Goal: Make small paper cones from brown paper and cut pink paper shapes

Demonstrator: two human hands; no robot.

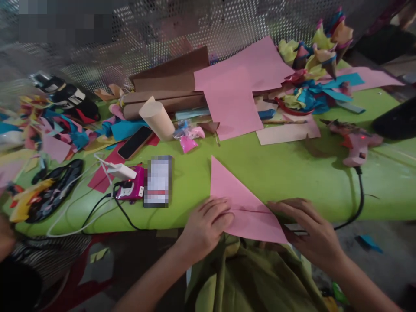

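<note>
A pink sheet of paper (242, 197), folded to a triangle with a crease line across it, lies at the front edge of the green table, its lower part reaching over the edge toward my lap. My left hand (211, 223) grips its left side, fingers bent on top and the thumb pressed against the paper. At the right slanted edge is my right hand (305, 227), fingers stretched out and the fingertips touching the paper. The underside of the sheet is hidden.
A smartphone (157, 182) and a magenta power adapter (133, 184) with cables lie left. A glue gun (355, 143) rests right, its cord over the edge. Behind are pink sheets (232, 95), a paper roll (157, 119), scraps and paper flowers (320, 47).
</note>
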